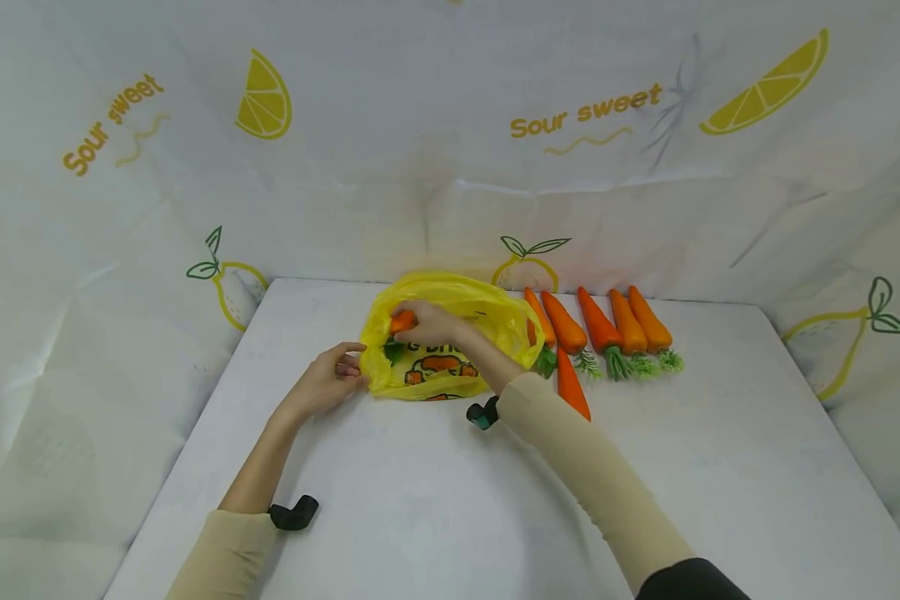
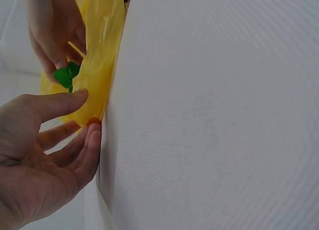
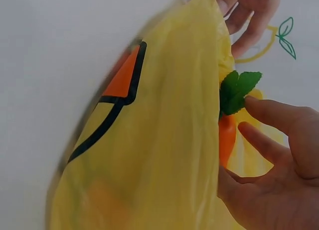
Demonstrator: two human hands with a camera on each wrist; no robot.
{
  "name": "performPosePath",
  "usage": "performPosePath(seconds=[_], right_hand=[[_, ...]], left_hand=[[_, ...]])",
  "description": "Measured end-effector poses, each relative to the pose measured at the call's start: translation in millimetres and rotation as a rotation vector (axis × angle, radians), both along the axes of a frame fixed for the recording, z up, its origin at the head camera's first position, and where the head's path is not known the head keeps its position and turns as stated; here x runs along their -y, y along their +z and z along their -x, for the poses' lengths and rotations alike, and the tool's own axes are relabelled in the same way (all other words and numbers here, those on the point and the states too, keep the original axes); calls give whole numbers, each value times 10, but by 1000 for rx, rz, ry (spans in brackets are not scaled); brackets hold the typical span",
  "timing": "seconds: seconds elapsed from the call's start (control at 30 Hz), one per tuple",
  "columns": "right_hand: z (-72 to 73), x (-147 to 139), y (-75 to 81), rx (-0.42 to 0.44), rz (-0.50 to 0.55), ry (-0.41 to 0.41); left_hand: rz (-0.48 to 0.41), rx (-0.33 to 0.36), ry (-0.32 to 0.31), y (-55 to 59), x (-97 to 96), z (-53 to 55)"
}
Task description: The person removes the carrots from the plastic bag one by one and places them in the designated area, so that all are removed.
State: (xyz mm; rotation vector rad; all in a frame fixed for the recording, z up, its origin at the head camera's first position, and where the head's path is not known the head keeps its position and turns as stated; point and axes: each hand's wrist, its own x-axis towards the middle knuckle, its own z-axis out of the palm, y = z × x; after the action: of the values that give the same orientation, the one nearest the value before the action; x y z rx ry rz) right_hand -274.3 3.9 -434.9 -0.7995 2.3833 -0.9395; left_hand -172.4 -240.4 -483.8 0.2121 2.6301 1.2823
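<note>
A yellow plastic bag (image 1: pixel 461 292) with printed carrots lies toward the back of the white table, its mouth spread wide. My left hand (image 1: pixel 328 379) holds the bag's left edge, the thumb on one side and fingertips on the other in the left wrist view. Inside the mouth, my right hand (image 1: pixel 431 325) has its fingers curled about an orange carrot (image 3: pixel 227 138) with broad green leaves (image 3: pixel 239 90). The thumb touches the leaves. Bag film hides part of the carrot and some of the right fingertips. More orange shows faintly through the film in the right wrist view.
Several carrots (image 1: pixel 600 321) with green tops lie in a row right of the bag. Another carrot (image 1: pixel 572 387) points toward the front, beside the bag's right edge and near the right forearm. A white cloth (image 1: pixel 390 208) with lemon prints hangs behind the table (image 1: pixel 390 500).
</note>
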Motion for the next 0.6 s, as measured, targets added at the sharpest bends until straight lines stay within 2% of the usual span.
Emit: performPosePath(seconds=[0.2, 0.6], right_hand=[[17, 48, -25, 12, -36, -9], [49, 28, -69, 27, -9, -23]], left_hand=[[-3, -2, -2, -11, -5, -1], [0, -13, -4, -1, -7, -5]])
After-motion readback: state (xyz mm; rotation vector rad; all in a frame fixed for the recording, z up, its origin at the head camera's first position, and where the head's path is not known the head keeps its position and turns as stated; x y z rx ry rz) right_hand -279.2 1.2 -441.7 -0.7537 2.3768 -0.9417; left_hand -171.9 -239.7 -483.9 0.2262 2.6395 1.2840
